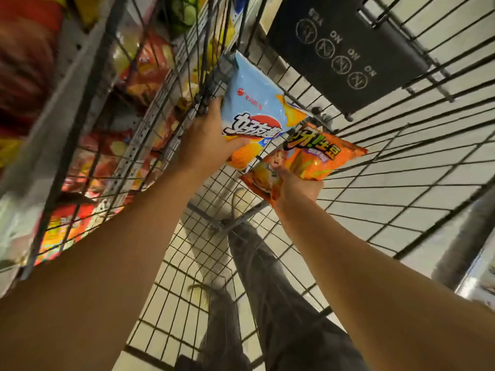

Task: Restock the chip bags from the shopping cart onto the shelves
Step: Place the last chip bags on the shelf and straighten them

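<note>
Blue bag (254,108) sits in your left hand (206,140), thumb pinching its lower edge, long axis pointing up and away inside the wire cart (401,162). Your right hand (297,186) grips the orange bag (308,159) just beside it. The shelves (115,129) lie to your left, so the left hand is nearer.

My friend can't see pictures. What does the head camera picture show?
Two bare arms reach into a wire shopping cart: the left hand grips a light blue chip bag, the right hand grips an orange chip bag. Shelves of snack bags stand to the left.
</note>
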`<state>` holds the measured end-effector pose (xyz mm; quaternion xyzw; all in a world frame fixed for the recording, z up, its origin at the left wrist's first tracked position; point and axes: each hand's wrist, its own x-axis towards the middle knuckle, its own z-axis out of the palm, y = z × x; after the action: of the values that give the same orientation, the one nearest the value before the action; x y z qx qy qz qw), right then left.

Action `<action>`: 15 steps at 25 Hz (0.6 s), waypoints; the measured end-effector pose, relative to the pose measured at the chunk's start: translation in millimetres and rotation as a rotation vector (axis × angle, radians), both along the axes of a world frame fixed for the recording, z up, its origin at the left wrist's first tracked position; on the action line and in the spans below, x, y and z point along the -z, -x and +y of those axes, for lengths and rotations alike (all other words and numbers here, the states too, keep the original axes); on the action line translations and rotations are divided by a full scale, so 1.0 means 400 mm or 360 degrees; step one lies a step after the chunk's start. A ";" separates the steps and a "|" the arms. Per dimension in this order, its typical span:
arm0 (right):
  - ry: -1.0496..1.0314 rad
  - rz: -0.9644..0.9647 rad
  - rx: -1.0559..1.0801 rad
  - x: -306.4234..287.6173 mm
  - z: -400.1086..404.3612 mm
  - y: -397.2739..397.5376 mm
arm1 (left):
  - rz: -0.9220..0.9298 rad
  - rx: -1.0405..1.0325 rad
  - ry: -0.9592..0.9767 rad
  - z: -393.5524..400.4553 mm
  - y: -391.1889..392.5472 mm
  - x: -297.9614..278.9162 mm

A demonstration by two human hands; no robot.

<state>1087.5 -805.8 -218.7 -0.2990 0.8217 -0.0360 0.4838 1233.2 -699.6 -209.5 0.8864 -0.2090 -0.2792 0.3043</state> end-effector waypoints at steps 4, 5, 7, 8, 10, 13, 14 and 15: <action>0.0173 -0.0219 -0.0058 -0.124 0.105 0.019 | -0.0411 0.0037 0.0086 0.079 0.054 -0.197; 0.0269 -0.0286 -0.0146 -0.164 0.131 0.031 | -0.0511 0.0056 0.0140 0.104 0.069 -0.259; 0.0513 -0.0429 -0.0348 -0.257 0.176 0.065 | -0.0620 0.0060 0.0286 0.158 0.104 -0.387; 0.0640 -0.0488 -0.0427 -0.306 0.196 0.091 | -0.0662 0.0056 0.0345 0.188 0.126 -0.449; 0.0867 -0.0628 -0.0520 -0.422 0.243 0.153 | -0.0789 0.0005 0.0382 0.260 0.182 -0.577; 0.1085 -0.0900 -0.0544 -0.591 0.296 0.236 | -0.0832 -0.0205 0.0487 0.367 0.265 -0.751; 0.1149 -0.0975 -0.0580 -0.656 0.313 0.267 | -0.0806 -0.0302 0.0523 0.411 0.299 -0.815; 0.1210 -0.1019 -0.0635 -0.715 0.324 0.297 | -0.0772 -0.0383 0.0543 0.449 0.331 -0.872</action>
<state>968.7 -676.0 67.2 -0.5777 0.4892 -0.3279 0.5651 1100.7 -519.8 139.3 0.8816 -0.2130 0.0174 0.4208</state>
